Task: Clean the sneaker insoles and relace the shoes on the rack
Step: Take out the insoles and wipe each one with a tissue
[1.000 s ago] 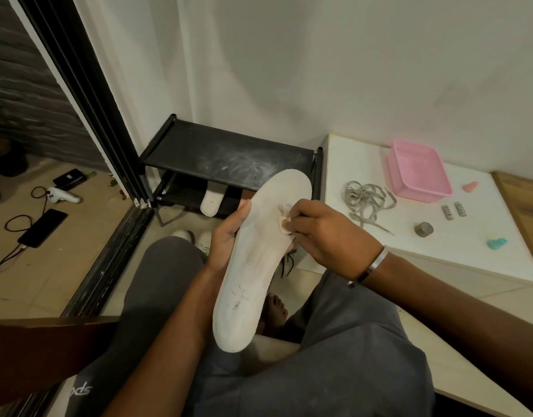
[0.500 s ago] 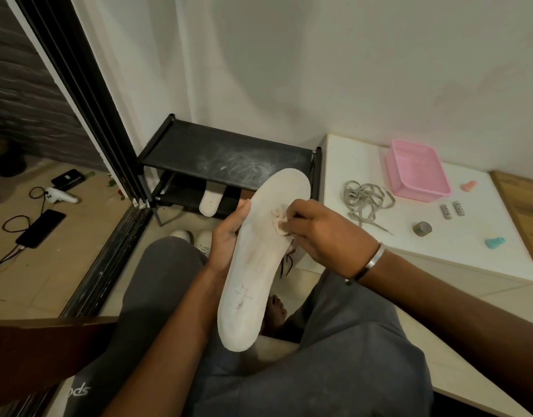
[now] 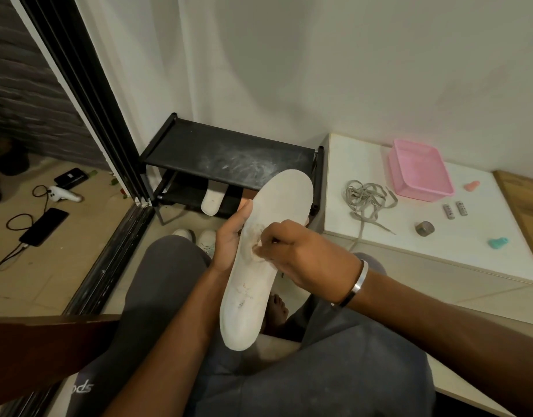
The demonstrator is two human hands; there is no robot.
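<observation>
A white insole stands nearly upright over my lap, toe end up. My left hand grips its left edge from behind, thumb on the rim. My right hand pinches a small pale wipe and presses it on the insole's middle. A second insole lies on the lower shelf of the black shoe rack. Two white sneakers sit on the floor below the rack, mostly hidden by my knee and hand. Grey laces lie loose on the white platform.
On the platform are a pink tray, two small grey pieces, a grey roll, a teal bit and a peach bit. A phone on a cable and a white device lie left of the door track.
My right hand has slid the wipe down the insole from near the toe area to its middle. The insole has shifted slightly up and right.
</observation>
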